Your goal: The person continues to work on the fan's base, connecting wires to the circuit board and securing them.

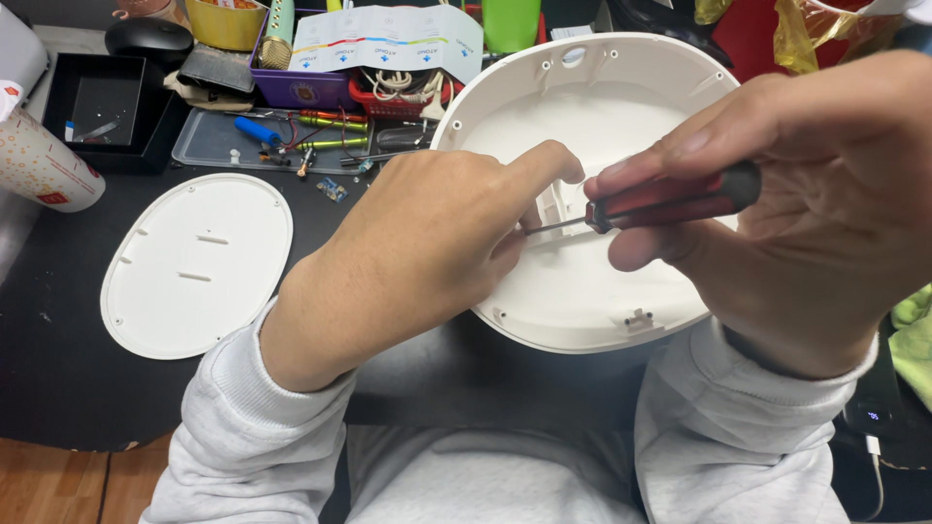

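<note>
A round white plastic housing lies open side up on the dark table in front of me. My right hand grips a screwdriver with a red and black handle, its metal shaft pointing left into the housing. My left hand rests over the housing's left rim, fingers curled around the shaft's tip near a raised part at the centre. The tip itself is hidden behind my fingers. Both sleeves are light grey.
A white oval cover plate lies flat at the left. Behind it sit a clear tray of small tools, a black box, a purple bin, a paper cup and a folded leaflet. A phone lies at the right.
</note>
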